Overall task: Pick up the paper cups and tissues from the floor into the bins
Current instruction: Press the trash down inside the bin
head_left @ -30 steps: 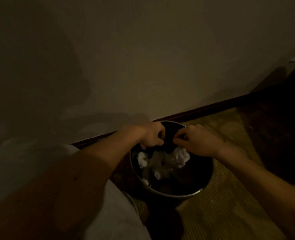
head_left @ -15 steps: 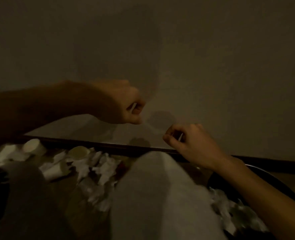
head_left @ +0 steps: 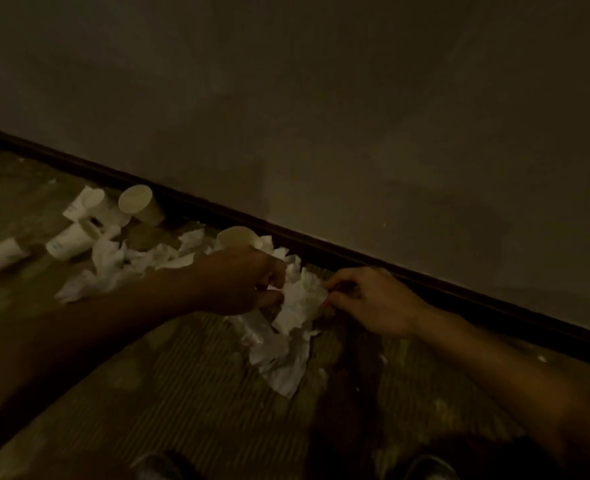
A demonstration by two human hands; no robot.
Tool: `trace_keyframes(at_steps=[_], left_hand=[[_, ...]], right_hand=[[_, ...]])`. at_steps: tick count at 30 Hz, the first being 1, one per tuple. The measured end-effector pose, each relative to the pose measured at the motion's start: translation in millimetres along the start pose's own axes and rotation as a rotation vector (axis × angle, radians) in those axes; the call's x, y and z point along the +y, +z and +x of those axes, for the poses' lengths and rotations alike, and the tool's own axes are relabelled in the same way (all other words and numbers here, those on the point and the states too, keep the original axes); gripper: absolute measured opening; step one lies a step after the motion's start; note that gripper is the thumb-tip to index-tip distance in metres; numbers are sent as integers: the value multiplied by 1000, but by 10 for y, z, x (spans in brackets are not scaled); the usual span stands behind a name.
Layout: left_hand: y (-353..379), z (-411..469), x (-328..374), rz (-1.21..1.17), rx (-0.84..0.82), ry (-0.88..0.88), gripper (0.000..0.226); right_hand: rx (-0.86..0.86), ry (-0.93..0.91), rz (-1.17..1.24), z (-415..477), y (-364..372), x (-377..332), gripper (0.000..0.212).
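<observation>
Head view, dim light. Looking down at striped carpet along a dark baseboard under a plain wall.

Pinching 1 crumpled tissue from 2 sides: left hand with thumb and curled fingers closed on its left edge, right hand with thumb and forefinger nipped onto its right edge. Probably gripped at both edges to keep so limp a sheet from sagging or tearing on the way up.

Lying just in front of the baseboard, between the 2 hands, with the lower part trailing on the carpet. Hard to tell if already lifted clear of the floor at the top. Long axis running from the baseboard toward the camera, ragged tip pointing at the camera.

Further left, more tissues heaped loosely, and at least 5 paper cups tipped on their sides, likely just as dropped. Nearest the baseboard, 1 cup turned mouth toward the camera, its axis running back to the baseboard.

No bin in sight, so a carry judged necessary after the lift.
</observation>
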State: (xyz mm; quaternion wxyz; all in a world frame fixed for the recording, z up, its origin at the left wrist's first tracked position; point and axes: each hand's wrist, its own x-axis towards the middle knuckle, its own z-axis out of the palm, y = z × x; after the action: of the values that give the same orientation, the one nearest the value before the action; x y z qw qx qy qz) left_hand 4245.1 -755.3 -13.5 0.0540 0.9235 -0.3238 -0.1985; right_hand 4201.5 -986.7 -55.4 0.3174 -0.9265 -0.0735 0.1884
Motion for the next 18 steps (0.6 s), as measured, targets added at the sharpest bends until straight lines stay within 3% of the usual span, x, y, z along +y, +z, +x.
trace_keyframes(at_steps=[3, 10, 14, 18], left_hand=[[466, 166, -243, -110, 19, -70, 30], [1239, 546, -558, -363, 152, -126, 81], [1441, 693, -549, -510, 161, -84, 92], [1589, 714, -509, -652, 105, -133, 87]], right_hand=[[-52, 45, 53, 280, 326, 62, 30], [-45, 136, 218, 622, 750, 209, 48], [-22, 331, 510, 777, 831, 213, 51], [-67, 481, 879, 845, 892, 140, 34]])
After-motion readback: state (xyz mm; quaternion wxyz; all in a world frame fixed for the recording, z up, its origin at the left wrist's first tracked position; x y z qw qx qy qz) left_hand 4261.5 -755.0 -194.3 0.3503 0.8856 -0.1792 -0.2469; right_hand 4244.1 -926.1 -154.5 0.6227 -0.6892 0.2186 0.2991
